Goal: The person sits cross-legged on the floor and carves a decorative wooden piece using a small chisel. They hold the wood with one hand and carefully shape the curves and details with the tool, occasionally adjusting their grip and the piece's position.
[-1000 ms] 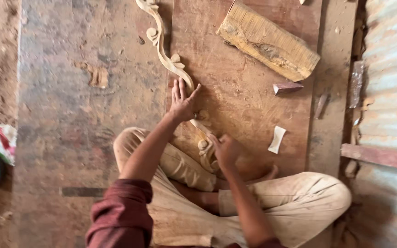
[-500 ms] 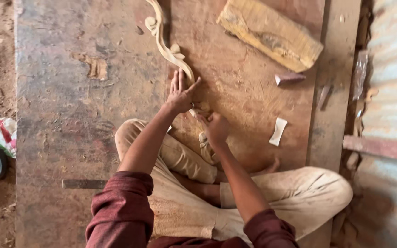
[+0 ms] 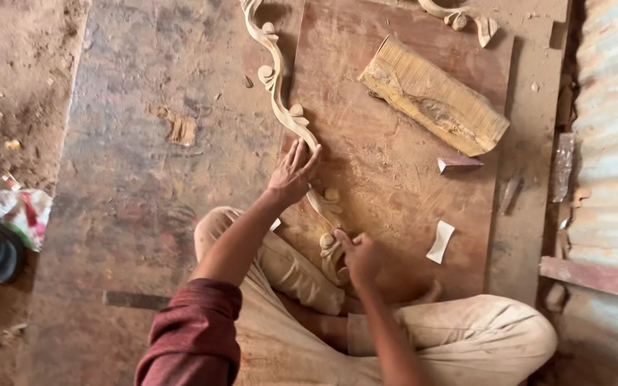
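A long, curling carved wooden trim piece [image 3: 273,78] runs from the top of the view down to my lap, lying on a reddish wooden board [image 3: 395,193]. My left hand [image 3: 291,175] presses flat on the middle of the carving, fingers spread. My right hand [image 3: 357,256] is closed around the carving's lower scrolled end near my knee; whether a small tool is in it I cannot tell. I sit cross-legged in beige trousers and a maroon sleeve.
A rough block of wood [image 3: 434,96] lies on the board at the upper right. A small wedge [image 3: 458,164] and a pale curved offcut [image 3: 440,241] lie right of my hands. Another carved piece [image 3: 463,14] is at the top. Corrugated metal sheet [image 3: 609,143] stands at right.
The view has shifted and drawn closer. My right hand slid down the carving toward its lower end, while my left hand stays pressed on the middle.
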Tool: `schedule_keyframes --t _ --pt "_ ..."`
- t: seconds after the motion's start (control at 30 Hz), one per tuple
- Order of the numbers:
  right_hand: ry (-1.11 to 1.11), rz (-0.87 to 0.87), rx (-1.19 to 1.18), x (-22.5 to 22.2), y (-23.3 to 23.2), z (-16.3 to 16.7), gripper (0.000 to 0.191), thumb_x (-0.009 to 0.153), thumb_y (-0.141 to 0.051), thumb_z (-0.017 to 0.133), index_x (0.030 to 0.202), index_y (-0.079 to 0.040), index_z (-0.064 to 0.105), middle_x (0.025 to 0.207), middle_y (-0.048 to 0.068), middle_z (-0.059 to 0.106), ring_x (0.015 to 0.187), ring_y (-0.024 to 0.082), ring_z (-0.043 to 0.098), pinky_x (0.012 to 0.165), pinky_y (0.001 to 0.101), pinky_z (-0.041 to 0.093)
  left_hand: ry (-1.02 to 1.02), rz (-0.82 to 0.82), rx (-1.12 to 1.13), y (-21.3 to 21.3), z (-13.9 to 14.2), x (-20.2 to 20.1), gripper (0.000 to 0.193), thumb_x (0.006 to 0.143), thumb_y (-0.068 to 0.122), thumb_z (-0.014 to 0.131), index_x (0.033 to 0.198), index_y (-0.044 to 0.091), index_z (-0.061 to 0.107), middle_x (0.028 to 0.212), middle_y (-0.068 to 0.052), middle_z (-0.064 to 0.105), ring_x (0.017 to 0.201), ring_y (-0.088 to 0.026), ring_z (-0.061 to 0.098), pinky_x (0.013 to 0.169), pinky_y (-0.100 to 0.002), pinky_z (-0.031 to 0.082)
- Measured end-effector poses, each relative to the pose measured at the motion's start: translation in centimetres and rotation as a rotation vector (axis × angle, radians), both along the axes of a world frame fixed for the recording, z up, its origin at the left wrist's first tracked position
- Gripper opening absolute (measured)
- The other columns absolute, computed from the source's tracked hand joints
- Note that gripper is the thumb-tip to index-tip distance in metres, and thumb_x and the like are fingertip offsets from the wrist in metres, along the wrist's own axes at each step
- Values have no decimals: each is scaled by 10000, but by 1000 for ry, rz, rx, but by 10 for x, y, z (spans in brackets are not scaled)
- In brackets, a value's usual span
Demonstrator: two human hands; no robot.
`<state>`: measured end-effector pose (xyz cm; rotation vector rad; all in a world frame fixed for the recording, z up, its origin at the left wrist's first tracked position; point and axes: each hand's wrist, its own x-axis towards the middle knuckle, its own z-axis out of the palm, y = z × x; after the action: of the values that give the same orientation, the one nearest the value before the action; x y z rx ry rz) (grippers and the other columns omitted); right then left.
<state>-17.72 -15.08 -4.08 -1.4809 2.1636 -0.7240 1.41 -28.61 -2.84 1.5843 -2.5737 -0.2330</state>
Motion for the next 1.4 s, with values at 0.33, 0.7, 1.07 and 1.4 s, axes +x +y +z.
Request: schedule_keyframes --t 0.33,0.7,1.07,1.4 --pt "-122 -18 76 3 1 1 619 817 -590 793 629 -29 614 555 111 622 482 259 586 496 396 448 -94 -21 443 -18 33 5 1218 767 588 820 1629 277 17 1677 -254 -18 1562 -395 39 1214 -480 272" --pt "161 -12 221 -1 6 -22 707 810 -688 789 626 -16 667 619 191 666 568 368 660 620 466 494 -108 -108 102 -15 22 18 1232 613 706 850 1565 304 178 1575 -257 332 1477 -411 260 1243 -610 252" --pt "146 -14 237 -4 4 -34 655 771 -678 845 682 -45 701 621 147 676 517 294 614 502 450 446 -90 -1 333 -9 51 21 1250 661 503 898 1613 419 92 1731 -163 112 1571 -335 210 1143 -391 439" --pt "102 42 259 1 1 -31 699 862 -687 778 672 -30 633 567 103 650 447 313 568 484 464 401 -135 -8 363 -10 55 24 1304 664 615 886 1609 377 21 1696 -204 65 1561 -369 177 1213 -418 328"
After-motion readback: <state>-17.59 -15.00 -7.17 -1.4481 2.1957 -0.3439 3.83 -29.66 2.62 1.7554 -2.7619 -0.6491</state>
